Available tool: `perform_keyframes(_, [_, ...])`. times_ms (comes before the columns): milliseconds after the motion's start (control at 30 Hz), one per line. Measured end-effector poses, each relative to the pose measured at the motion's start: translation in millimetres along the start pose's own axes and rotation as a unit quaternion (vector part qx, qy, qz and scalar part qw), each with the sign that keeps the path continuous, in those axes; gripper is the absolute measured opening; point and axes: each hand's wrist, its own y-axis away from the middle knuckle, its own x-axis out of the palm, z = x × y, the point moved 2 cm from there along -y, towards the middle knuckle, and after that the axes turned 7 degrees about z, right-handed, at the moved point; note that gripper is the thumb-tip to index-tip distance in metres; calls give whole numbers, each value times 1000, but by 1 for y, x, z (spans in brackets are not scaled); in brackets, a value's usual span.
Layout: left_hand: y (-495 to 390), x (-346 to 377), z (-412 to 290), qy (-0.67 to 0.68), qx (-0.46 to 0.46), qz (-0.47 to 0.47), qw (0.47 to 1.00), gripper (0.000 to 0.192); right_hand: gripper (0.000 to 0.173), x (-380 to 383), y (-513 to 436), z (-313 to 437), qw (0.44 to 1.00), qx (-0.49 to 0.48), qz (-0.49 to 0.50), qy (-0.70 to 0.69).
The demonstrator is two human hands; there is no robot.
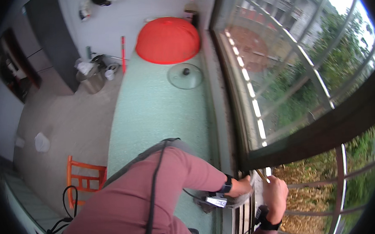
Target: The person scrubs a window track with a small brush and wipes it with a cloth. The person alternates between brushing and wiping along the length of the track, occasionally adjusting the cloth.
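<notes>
My left hand (240, 186) is at the lower window track, gripping a grey cloth (243, 200) that spreads below the fingers; its fingertips are partly hidden. Just to the right, my right hand (275, 191) is closed around a thin yellowish-brown stick (261, 175). The stick's upper end reaches toward the bottom corner of the dark window sash (313, 137), where its tip is hidden. Both wrists wear black bands. A small device with a lit or white face (216, 201) hangs on a cable near the left wrist.
Under my body runs a pale green countertop (154, 103). A glass lid (179, 76) and a red dome cover (167, 41) rest at its far end, near a bottle (190, 9). Metal window bars (309, 185) stand outside on the right. An orange chair (86, 178) is at left.
</notes>
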Motion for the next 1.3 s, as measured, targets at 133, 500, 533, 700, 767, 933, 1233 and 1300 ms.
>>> perform_keyframes(133, [-40,6,23,-16,41,27,999,66,15,-2,-6,3,1000,16,-21,-7])
perform_keyframes(500, [-99,-10,36,-10,64,9,998,51,43,-27,-34,10,994,-72,-43,-71])
perform_keyframes(533, [-100,-11,36,-12,65,6,998,50,46,-25,-35,8,997,-41,-42,-50])
perform_keyframes(700, [-105,-2,48,-15,64,3,998,44,32,-15,-27,-4,994,-32,-63,-85])
perform_keyframes(767, [-109,1,51,-16,64,0,998,42,27,-11,-23,-6,993,-49,-76,-81])
perform_keyframes(933, [-115,-2,56,-55,97,-14,994,38,29,-2,-22,-6,991,-50,-102,-68])
perform_keyframes(1233, [-176,28,62,-897,11,61,437,35,30,-1,-21,-2,993,-17,-106,-56])
perform_keyframes(1300, [-184,24,54,-940,-34,120,317,47,33,-6,-21,6,995,1,-91,-34])
